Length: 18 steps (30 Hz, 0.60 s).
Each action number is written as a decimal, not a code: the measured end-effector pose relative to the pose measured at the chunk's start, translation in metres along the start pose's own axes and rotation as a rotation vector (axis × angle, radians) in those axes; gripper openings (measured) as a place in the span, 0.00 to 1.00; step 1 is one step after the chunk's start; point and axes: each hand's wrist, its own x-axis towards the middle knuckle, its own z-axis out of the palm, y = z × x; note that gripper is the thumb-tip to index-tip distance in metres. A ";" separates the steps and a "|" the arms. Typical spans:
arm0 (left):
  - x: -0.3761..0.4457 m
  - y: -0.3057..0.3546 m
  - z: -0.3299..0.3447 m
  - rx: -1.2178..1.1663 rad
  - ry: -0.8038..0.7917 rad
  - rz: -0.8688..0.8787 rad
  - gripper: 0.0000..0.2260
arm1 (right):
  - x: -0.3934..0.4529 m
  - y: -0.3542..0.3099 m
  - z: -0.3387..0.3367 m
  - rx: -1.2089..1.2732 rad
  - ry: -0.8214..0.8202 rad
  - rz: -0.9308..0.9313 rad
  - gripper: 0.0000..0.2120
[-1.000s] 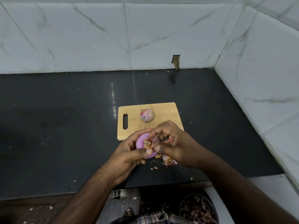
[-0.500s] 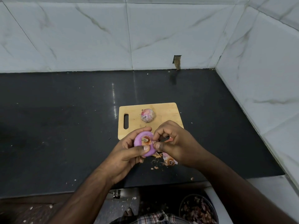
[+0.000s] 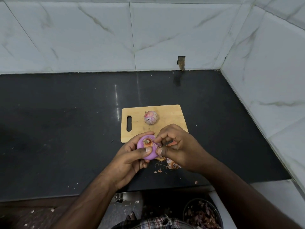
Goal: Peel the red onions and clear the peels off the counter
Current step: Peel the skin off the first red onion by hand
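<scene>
Black counter is filling the middle band of the frame under marble-look wall tiles. Right of centre, a wooden board is carrying one unpeeled onion. At the lower right edge, a bin of old skins is sitting on the floor below the counter.

Just below the board, the left hand is cupping a mostly peeled onion, fingers curled round it, thumb pressing its near side. The right hand is gripping a small knife, fingers clamped on its orange handle, blade working at the dry skin beside the root end. Loose peels are lying on the counter just under the hands, with smaller flecks near the counter's front edge.

Risks, as I judge them: the blade is pointing toward the left thumb, so a slip off the slick purple flesh could nick it. Cutting too deep would waste good layers. Flecks by the edge could drop to the floor instead of the bin.
</scene>
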 end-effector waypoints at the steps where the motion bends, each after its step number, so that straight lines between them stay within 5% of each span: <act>1: 0.000 0.000 0.000 -0.009 0.003 0.000 0.28 | 0.000 0.001 0.001 0.001 0.019 -0.009 0.09; 18: 0.001 0.002 0.003 -0.021 0.054 0.016 0.26 | -0.002 0.005 0.007 0.113 0.115 -0.034 0.08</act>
